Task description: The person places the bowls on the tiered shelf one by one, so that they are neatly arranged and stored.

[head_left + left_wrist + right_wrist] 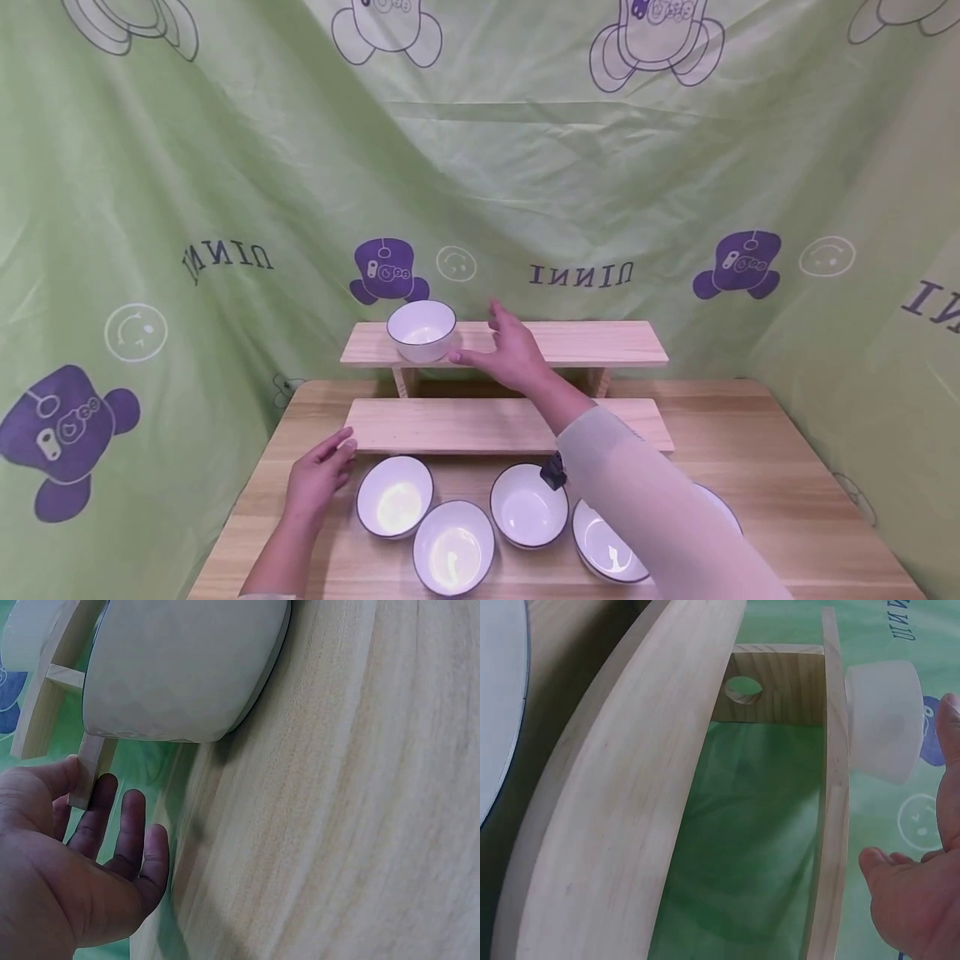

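Note:
A white bowl with a dark rim (422,325) stands upright on the left part of the upper board (570,342) of a two-step wooden shelf. Just to its right my right hand (510,354) is spread, thumb and fingers apart and nothing between them. The right wrist view shows a gap between this hand (922,885) and the bowl (885,720). My left hand (318,475) is at the left end of the lower board (465,425). In the left wrist view, the thumb and index finger of that hand (90,877) pinch the board's end (94,765), the other fingers loosely bent.
On the wooden table (780,500), in front of the shelf, sit several more white bowls, among them a left one (395,497), a front one (453,547) and a middle one (529,506). My right sleeve (645,500) partly covers those at right. Green printed cloth (480,183) hangs behind.

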Demonstrator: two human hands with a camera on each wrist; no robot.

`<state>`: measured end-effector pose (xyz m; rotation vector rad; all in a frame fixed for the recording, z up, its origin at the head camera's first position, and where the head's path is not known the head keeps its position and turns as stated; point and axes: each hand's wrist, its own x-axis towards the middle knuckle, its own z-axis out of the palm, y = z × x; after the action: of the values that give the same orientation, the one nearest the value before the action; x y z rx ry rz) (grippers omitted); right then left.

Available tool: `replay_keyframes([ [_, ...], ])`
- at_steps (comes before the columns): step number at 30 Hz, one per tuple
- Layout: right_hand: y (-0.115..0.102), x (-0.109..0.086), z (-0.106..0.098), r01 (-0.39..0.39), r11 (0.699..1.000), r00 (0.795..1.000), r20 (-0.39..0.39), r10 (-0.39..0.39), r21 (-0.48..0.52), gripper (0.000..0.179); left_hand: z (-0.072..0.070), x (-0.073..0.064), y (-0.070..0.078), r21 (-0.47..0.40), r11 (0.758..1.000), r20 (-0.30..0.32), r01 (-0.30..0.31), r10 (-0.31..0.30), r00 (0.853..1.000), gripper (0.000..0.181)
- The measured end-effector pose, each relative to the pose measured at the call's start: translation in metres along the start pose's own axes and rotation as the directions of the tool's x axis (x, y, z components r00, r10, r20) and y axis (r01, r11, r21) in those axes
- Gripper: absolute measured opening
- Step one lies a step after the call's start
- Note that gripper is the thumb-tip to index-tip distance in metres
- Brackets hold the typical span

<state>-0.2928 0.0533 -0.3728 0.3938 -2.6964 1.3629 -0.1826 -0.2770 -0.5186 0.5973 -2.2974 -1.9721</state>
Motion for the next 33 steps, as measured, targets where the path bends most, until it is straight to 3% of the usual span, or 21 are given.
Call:
replay_keyframes([
  [15,0.021,-0.03,-0.023,-0.027,0.992,1.0,-0.007,0.028,0.124,0.127,0.001,-0.003,0.002,-0.001,1.0,-0.002,-0.003,0.003,1.0,0.06],
  [33,0.039,-0.062,-0.044,-0.04,0.985,0.999,-0.023,0.045,0.169,0.131,0.001,-0.001,-0.001,-0.011,1.0,-0.006,-0.007,0.007,1.0,0.062],
])
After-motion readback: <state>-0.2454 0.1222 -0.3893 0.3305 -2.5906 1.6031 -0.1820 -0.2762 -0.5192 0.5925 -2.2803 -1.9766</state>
